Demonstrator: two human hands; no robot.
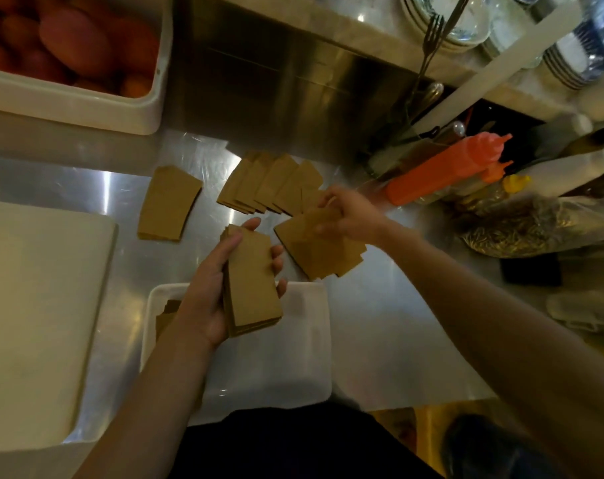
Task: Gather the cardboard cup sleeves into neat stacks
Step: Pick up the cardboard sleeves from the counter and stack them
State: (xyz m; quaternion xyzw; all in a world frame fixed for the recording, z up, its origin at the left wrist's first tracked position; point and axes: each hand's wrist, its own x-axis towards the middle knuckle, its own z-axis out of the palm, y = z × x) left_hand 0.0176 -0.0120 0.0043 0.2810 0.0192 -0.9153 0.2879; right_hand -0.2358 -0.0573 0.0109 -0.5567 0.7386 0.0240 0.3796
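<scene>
Steel kitchen counter [380, 340] strewn with cardboard cup sleeves.
Left hand [207, 288] clasps a squared stack of sleeves [253, 281]; right hand [345, 216] pinches loose sleeves [314, 247].

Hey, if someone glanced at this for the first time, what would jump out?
The brown cardboard sleeves: a squared stack held in the left hand at centre, a loose bunch under the right hand, and a fanned row on the steel counter behind. Then the orange squeeze bottle, right.
</scene>
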